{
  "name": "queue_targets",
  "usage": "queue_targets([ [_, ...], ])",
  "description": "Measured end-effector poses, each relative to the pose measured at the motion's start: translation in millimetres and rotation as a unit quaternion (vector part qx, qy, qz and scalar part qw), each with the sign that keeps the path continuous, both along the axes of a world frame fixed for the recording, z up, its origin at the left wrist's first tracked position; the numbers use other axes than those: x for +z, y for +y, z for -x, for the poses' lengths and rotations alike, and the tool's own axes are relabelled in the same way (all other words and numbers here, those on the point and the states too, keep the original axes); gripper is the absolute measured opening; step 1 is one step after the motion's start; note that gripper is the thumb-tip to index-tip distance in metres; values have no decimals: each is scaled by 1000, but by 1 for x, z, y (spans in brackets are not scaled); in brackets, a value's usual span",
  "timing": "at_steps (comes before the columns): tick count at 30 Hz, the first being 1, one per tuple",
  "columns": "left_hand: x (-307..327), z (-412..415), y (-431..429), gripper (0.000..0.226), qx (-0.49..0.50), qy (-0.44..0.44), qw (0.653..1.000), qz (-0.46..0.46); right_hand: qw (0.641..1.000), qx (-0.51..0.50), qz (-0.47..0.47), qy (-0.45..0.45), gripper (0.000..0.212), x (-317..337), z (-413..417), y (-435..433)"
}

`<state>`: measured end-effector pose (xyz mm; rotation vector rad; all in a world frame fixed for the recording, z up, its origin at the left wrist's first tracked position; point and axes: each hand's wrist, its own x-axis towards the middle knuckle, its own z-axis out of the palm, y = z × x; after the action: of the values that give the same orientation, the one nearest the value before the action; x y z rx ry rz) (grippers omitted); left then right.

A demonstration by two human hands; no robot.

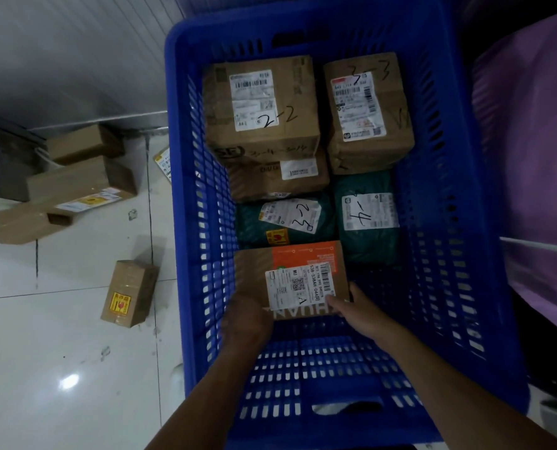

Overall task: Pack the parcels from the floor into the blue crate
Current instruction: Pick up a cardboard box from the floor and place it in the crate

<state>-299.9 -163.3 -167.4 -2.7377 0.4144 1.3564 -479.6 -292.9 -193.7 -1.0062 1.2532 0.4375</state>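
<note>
A blue slatted crate [465, 287] fills the middle of the head view. Inside, at the near left, lies a brown box with an orange band [290, 258] and a white label. My left hand [246, 319] grips its near left corner and my right hand [360, 308] holds its near right corner. Beyond it lie two teal bags, one marked 2-3 [270, 222] and one marked 2-4 [368, 245]. At the far end stand a box marked 2-2 [260, 105], a smaller box under it [277, 180] and a box marked 3-3 [368, 112].
On the white tiled floor to the left stands a small box with a yellow sticker [129, 293]. Further back by the grey wall lie several more cardboard boxes [82, 180]. A purple sheet [530, 157] hangs right of the crate.
</note>
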Motion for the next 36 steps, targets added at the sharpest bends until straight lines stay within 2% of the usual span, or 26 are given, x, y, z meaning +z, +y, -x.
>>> queue_targets([
  [3, -17, -2, -3, 29, -38, 7, 999, -24, 999, -16, 32, 11, 45, -13, -7, -2],
  [10, -42, -3, 2, 33, -8, -8, 1000, -4, 996, -31, 76, 17, 44, -37, -19, 4],
  [15, -29, 5, 1, 46, 18, -29, 999, 3, 994, -59, 82, 32, 44, -36, -27, 11],
  [18, -24, 14, 4, 68, -26, -47, 998, 14, 992, -58, 99, 56, 47, -34, -37, 14],
  [20, -23, 15, 5, 72, -20, -51, 998, 26, 991, -44, 106, 73, 52, -32, -40, 14],
  [24, -17, 11, 8, 61, -16, -30, 997, 64, 987, 53, 106, 111, 60, -22, -42, 3],
  [28, -8, 10, 4, 57, -121, -37, 991, 44, 955, 183, 160, 170, 61, -5, -45, -8],
  [32, 16, 6, 1, 68, -174, -6, 983, 62, 934, 213, 191, 212, 68, 23, -55, -8],
  [36, 45, 2, 4, 72, -184, 40, 977, 104, 937, 218, 195, 193, 70, 64, -59, -9],
])
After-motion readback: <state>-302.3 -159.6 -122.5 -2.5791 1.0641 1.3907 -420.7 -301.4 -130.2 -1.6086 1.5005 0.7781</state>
